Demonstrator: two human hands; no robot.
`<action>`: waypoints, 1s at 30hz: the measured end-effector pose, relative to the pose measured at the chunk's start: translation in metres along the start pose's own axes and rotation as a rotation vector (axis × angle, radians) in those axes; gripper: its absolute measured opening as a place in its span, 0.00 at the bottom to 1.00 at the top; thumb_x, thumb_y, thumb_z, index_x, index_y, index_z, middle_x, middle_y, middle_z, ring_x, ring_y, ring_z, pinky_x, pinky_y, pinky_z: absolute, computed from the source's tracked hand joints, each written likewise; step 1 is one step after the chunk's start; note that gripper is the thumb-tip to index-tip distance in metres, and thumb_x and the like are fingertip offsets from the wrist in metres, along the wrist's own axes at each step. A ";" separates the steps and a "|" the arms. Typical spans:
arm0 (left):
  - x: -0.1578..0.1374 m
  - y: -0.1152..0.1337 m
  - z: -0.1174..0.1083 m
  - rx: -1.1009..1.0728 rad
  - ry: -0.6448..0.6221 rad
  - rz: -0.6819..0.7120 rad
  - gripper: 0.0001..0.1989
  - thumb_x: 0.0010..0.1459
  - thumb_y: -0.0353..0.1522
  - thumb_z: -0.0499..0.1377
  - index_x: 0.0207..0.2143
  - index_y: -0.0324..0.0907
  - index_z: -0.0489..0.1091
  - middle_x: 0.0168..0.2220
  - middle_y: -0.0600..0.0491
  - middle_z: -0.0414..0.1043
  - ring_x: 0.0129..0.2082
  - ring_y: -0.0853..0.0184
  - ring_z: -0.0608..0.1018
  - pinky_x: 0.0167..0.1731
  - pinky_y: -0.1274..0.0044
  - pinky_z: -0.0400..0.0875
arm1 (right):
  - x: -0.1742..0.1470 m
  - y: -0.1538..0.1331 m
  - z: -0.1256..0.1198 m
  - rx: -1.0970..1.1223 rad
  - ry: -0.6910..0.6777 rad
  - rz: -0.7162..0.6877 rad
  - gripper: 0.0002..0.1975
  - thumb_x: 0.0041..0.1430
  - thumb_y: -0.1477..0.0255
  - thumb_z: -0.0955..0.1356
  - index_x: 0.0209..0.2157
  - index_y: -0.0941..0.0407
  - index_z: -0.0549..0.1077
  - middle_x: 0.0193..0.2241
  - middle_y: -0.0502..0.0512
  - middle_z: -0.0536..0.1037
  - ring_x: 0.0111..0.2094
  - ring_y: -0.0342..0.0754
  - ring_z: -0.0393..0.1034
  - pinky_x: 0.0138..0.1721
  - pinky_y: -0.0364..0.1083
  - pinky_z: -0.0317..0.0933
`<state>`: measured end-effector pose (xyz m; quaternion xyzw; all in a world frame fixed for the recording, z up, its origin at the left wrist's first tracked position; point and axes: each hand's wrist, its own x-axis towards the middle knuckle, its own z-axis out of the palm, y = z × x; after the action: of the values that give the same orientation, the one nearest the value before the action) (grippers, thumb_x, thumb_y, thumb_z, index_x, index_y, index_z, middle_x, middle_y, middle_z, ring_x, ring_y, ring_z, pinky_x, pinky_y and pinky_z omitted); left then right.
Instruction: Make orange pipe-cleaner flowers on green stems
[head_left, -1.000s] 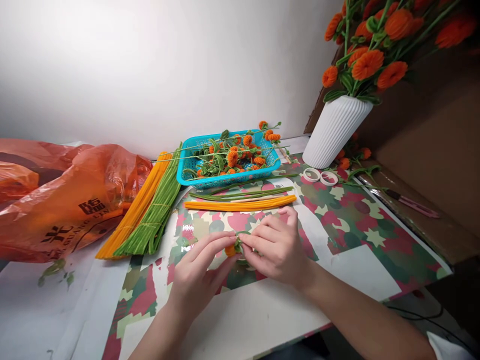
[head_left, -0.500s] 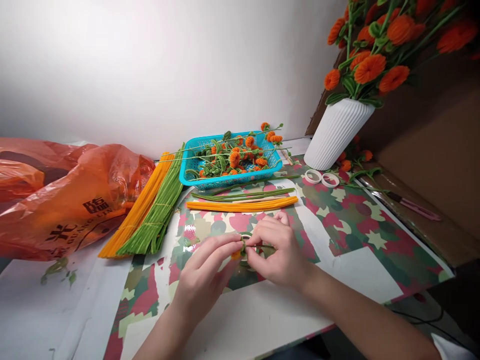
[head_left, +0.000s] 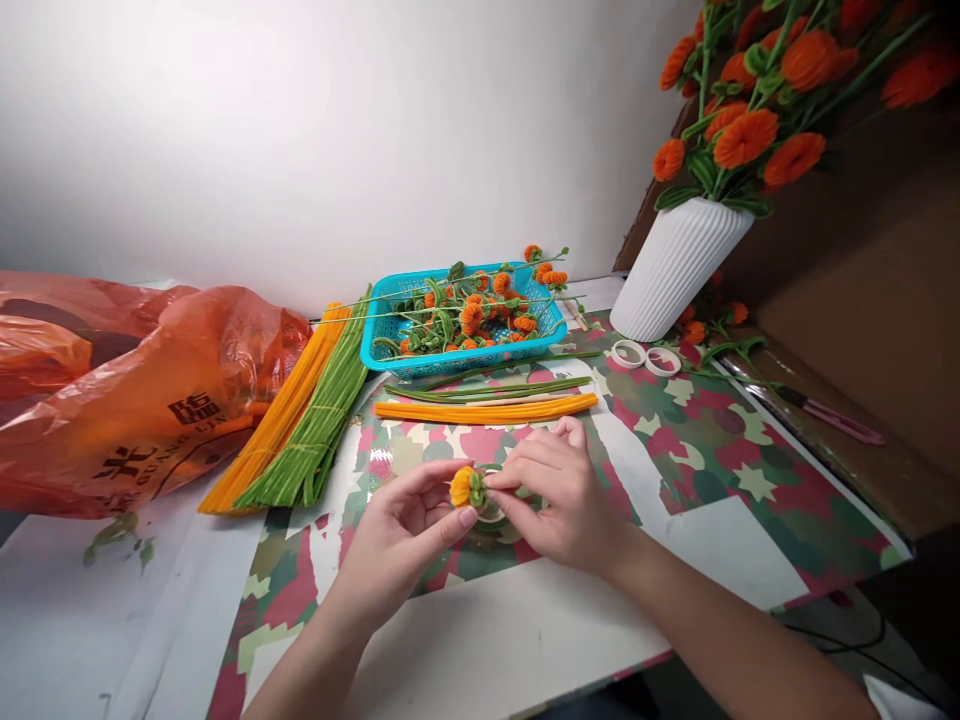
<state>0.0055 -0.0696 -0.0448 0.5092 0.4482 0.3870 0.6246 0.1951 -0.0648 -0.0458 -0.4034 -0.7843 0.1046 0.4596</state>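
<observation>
A small yellow pipe-cleaner flower [head_left: 461, 487] with a green base is held just above the table between my hands. My left hand [head_left: 409, 520] curves around its yellow head, index fingertip at the top and thumb at the lower edge. From the other side, my right hand [head_left: 559, 495] pinches the green base [head_left: 478, 488] between thumb and index finger; the fingertips hide any stem there. Beneath the flower, a round tape roll [head_left: 491, 515] is partly covered by my fingers. Farther off lie loose yellow pipe cleaners [head_left: 487, 409] and green stems [head_left: 517, 388].
A blue basket [head_left: 367, 350] holds orange flowers. Bundles of yellow [head_left: 274, 410] and green pipe cleaners [head_left: 315, 430] lie beside an orange plastic bag [head_left: 180, 400]. To the right are a white vase [head_left: 675, 270] of orange flowers, two white rings [head_left: 628, 353] and a pink-handled cutter [head_left: 840, 418].
My left hand has turned and its thumb has dropped lower, so the yellow flower head now shows. My right hand keeps its pinch in nearly the same place.
</observation>
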 end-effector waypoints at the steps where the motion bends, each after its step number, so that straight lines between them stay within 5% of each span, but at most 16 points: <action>1: -0.001 -0.002 0.000 0.036 0.022 0.056 0.16 0.52 0.32 0.66 0.44 0.44 0.73 0.40 0.49 0.78 0.38 0.63 0.80 0.35 0.75 0.79 | 0.001 0.000 -0.001 0.021 -0.006 0.032 0.06 0.56 0.77 0.68 0.26 0.56 0.72 0.22 0.45 0.75 0.28 0.42 0.64 0.38 0.49 0.45; 8: -0.004 -0.011 -0.002 0.477 0.113 0.566 0.18 0.55 0.20 0.59 0.44 0.48 0.72 0.46 0.50 0.74 0.48 0.64 0.76 0.43 0.75 0.77 | 0.002 -0.006 -0.002 0.114 0.003 0.130 0.06 0.54 0.77 0.69 0.24 0.56 0.72 0.19 0.44 0.73 0.26 0.42 0.64 0.38 0.49 0.46; 18: -0.001 -0.008 -0.001 0.758 0.086 0.861 0.18 0.54 0.17 0.58 0.43 0.44 0.71 0.44 0.50 0.74 0.44 0.67 0.78 0.43 0.78 0.75 | 0.002 -0.004 -0.002 -0.001 -0.007 0.018 0.04 0.50 0.78 0.67 0.24 0.56 0.70 0.20 0.44 0.73 0.25 0.41 0.62 0.37 0.50 0.44; 21: -0.001 -0.007 -0.001 0.768 0.057 0.784 0.22 0.53 0.18 0.57 0.48 0.45 0.68 0.47 0.48 0.73 0.48 0.64 0.76 0.47 0.74 0.74 | 0.000 -0.004 0.000 -0.063 0.036 -0.038 0.04 0.47 0.79 0.66 0.23 0.56 0.69 0.19 0.44 0.72 0.24 0.41 0.61 0.37 0.50 0.44; 24: -0.003 -0.003 -0.002 0.638 0.003 0.502 0.26 0.54 0.23 0.56 0.56 0.45 0.61 0.52 0.44 0.69 0.49 0.60 0.76 0.44 0.70 0.77 | -0.002 -0.002 0.002 -0.146 0.055 -0.107 0.06 0.48 0.80 0.65 0.21 0.57 0.68 0.19 0.44 0.72 0.24 0.41 0.61 0.36 0.50 0.45; 30: -0.004 0.004 0.004 0.560 0.025 0.253 0.12 0.55 0.33 0.61 0.43 0.43 0.70 0.36 0.50 0.76 0.29 0.65 0.80 0.24 0.76 0.78 | -0.007 0.003 0.007 -0.253 -0.011 -0.184 0.09 0.53 0.79 0.63 0.20 0.58 0.65 0.18 0.46 0.71 0.25 0.41 0.61 0.39 0.51 0.46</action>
<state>0.0084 -0.0740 -0.0400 0.7085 0.4781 0.3295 0.4011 0.1931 -0.0663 -0.0552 -0.3838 -0.8274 -0.0354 0.4084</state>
